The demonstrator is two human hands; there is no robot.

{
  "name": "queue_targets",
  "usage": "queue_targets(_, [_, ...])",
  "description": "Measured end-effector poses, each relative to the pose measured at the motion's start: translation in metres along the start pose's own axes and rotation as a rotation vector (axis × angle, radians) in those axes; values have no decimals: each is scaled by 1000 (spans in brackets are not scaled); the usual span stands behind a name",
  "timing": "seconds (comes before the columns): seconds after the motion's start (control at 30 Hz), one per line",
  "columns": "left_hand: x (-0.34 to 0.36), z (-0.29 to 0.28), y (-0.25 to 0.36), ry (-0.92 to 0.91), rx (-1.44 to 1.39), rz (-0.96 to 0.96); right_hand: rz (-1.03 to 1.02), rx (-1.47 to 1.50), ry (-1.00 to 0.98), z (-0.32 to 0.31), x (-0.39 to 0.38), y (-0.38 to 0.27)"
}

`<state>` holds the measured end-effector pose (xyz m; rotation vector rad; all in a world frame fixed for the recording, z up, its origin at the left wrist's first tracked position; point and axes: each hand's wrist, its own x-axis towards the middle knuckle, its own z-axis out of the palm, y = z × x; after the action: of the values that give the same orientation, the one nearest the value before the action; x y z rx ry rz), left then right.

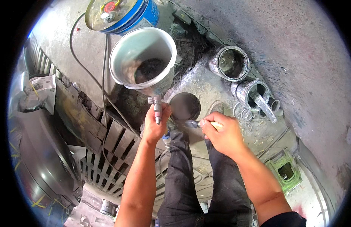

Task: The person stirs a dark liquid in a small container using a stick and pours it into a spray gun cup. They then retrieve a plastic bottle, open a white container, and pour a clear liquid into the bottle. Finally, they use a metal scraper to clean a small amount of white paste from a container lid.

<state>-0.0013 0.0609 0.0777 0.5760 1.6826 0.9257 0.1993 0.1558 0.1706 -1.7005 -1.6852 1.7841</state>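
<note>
My left hand is wrapped round a metal spray gun with silver knobs, held upright below a white bucket that has dark residue inside. My right hand grips a pale-handled brush, its bristles beside the lower edge of a round dark container between my feet. A hose hangs below the spray gun.
A blue drum stands at the back. Stained metal cans and small clear cups lie right of my feet, a green container lower right. Slatted grating and a dark car bumper are at the left.
</note>
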Motion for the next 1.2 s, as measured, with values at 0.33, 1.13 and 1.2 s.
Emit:
queue_targets(0.33, [0,9,-3,3,-18,-17,-334,-398,-38,-3,4,-14])
queue_targets(1.13, [0,-1,13,-54,-75,-115,-785,-332,-225,-14,30,-19])
queue_targets(1.2, [0,-3,13,-38,-35,-132,-796,-339,-378,-18,21,-12])
